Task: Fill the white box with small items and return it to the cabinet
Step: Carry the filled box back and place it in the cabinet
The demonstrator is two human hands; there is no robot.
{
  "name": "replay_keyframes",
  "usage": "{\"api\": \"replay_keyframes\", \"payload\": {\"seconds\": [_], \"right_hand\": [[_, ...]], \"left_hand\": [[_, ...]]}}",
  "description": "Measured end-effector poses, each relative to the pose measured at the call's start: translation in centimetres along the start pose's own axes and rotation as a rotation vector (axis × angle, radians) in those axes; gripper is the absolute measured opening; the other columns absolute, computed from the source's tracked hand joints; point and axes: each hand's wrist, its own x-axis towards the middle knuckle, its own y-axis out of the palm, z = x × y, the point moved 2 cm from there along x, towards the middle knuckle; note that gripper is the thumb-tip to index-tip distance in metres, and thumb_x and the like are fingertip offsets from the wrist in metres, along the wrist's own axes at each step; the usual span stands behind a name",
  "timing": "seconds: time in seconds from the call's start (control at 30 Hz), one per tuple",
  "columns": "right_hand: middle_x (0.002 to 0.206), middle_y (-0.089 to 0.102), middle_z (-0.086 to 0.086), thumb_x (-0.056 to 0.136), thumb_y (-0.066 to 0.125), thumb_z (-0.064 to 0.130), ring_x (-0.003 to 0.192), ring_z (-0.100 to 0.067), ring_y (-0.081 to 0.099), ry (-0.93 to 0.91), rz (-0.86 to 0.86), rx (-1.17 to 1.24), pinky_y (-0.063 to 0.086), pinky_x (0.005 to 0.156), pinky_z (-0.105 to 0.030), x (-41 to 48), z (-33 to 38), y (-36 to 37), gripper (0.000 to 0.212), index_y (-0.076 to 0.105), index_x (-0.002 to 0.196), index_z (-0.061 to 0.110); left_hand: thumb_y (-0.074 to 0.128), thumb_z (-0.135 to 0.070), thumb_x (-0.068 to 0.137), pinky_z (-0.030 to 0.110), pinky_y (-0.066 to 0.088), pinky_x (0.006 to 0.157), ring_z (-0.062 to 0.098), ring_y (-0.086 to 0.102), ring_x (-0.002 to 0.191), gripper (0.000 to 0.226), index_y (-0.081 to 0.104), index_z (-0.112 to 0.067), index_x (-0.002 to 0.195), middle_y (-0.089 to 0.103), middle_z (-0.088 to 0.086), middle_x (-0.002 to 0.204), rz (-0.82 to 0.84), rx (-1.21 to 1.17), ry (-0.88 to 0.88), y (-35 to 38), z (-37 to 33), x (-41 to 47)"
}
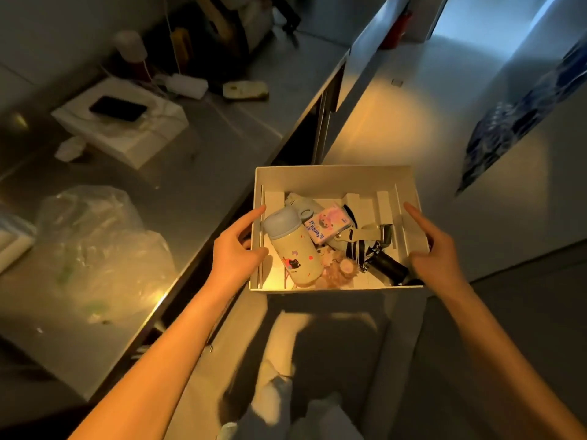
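Note:
The white box (333,177) is held in the air in front of me, off the counter's edge. My left hand (236,252) grips its left wall, thumb inside, index finger along the rim. My right hand (436,255) grips the right wall the same way. Inside lie a cream bottle with a blue cap (290,249), a pink and white packet (328,223), a folded dark umbrella (378,258) and a small plush toy (338,269).
A grey counter (197,185) runs along the left. On it stand a white box with a black phone on top (119,122), crumpled clear plastic bags (95,246) and small items at the back. A blue patterned cloth (521,122) hangs at right.

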Motion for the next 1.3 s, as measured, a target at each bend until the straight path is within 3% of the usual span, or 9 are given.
{"api": "replay_keyframes", "payload": {"seconds": [0.1,0.27,0.4,0.6,0.77,0.87,1.0,1.17,1.3], "right_hand": [[0.149,0.038,0.005,0.073,0.053,-0.025,0.121,-0.009,0.047,0.065,0.028,-0.069,0.057,0.068,-0.019,0.8,-4.2,0.8,0.099,0.043,0.135,0.051],[0.150,0.036,0.004,0.070,0.056,-0.026,0.080,0.024,0.054,0.153,0.026,-0.141,0.058,0.066,-0.044,2.8,-13.3,4.2,0.103,0.043,0.133,0.054],[0.145,0.037,0.007,0.068,0.058,-0.025,0.079,0.014,0.060,0.154,0.063,-0.166,0.056,0.055,-0.049,5.4,-21.7,9.3,0.106,0.043,0.129,0.061],[0.145,0.043,0.000,0.071,0.058,-0.025,0.072,-0.001,0.064,0.134,0.080,-0.106,0.055,0.065,-0.058,9.7,-33.0,17.7,0.100,0.046,0.130,0.055],[0.142,0.047,-0.002,0.073,0.052,-0.026,0.082,-0.011,0.067,0.044,0.162,-0.043,0.057,0.057,-0.044,14.0,-39.8,24.3,0.095,0.046,0.136,0.045],[0.135,0.049,0.004,0.071,0.049,-0.026,0.098,-0.013,0.063,-0.015,0.228,-0.027,0.055,0.056,-0.023,17.1,-42.5,28.4,0.097,0.046,0.133,0.048],[0.117,0.050,0.021,0.072,0.054,-0.024,0.095,0.001,0.060,-0.119,0.334,-0.011,0.054,0.062,-0.018,20.5,-43.9,34.1,0.096,0.046,0.127,0.054],[0.123,0.050,0.021,0.077,0.055,-0.018,0.110,-0.006,0.052,-0.234,0.426,-0.027,0.052,0.085,-0.029,23.0,-44.7,40.9,0.085,0.045,0.135,0.044],[0.139,0.047,0.000,0.075,0.053,-0.019,0.108,-0.018,0.058,-0.283,0.518,-0.037,0.057,0.069,-0.031,23.5,-44.9,45.2,0.089,0.044,0.135,0.046]], "left_hand": [[0.072,0.007,0.074,-0.002,0.042,0.064,-0.023,0.046,0.104,0.077,0.050,-0.041,0.129,0.050,-0.018,0.126,-0.016,-0.032,-0.055,2.9,4.1,-0.3],[0.070,0.010,0.073,-0.001,0.041,0.068,-0.023,0.052,0.094,0.074,0.053,-0.034,0.130,0.055,-0.026,0.109,-0.026,-0.017,-0.110,7.3,13.6,1.0],[0.069,0.013,0.072,0.000,0.042,0.065,-0.022,0.054,0.085,0.075,0.053,-0.033,0.130,0.054,-0.027,0.099,-0.036,-0.007,-0.152,10.0,23.0,3.4],[0.067,0.014,0.074,-0.001,0.043,0.065,-0.025,0.049,0.094,0.076,0.051,-0.037,0.127,0.048,-0.030,0.111,-0.053,0.034,-0.133,12.5,35.6,7.6],[0.068,0.008,0.078,0.003,0.046,0.065,-0.015,0.053,0.097,0.074,0.048,-0.045,0.126,0.047,-0.032,0.111,-0.117,0.037,-0.132,13.2,44.8,10.0],[0.069,0.005,0.079,0.002,0.046,0.064,-0.019,0.050,0.097,0.072,0.050,-0.041,0.131,0.044,-0.032,0.113,-0.181,0.003,-0.136,13.1,49.5,11.1],[0.070,-0.001,0.081,0.002,0.045,0.067,-0.023,0.044,0.096,0.067,0.050,-0.041,0.131,0.044,-0.036,0.109,-0.294,0.019,-0.163,11.8,54.7,12.1],[0.071,-0.015,0.082,0.013,0.043,0.057,0.007,0.058,0.096,0.055,0.048,-0.028,0.131,0.057,-0.011,0.107,-0.518,-0.016,-0.493,9.3,60.6,11.6],[0.071,-0.018,0.081,0.022,0.039,0.053,0.009,0.053,0.074,0.033,0.052,-0.041,0.095,0.056,-0.003,0.097,-0.628,-0.135,-0.625,7.4,63.6,10.9]]}}
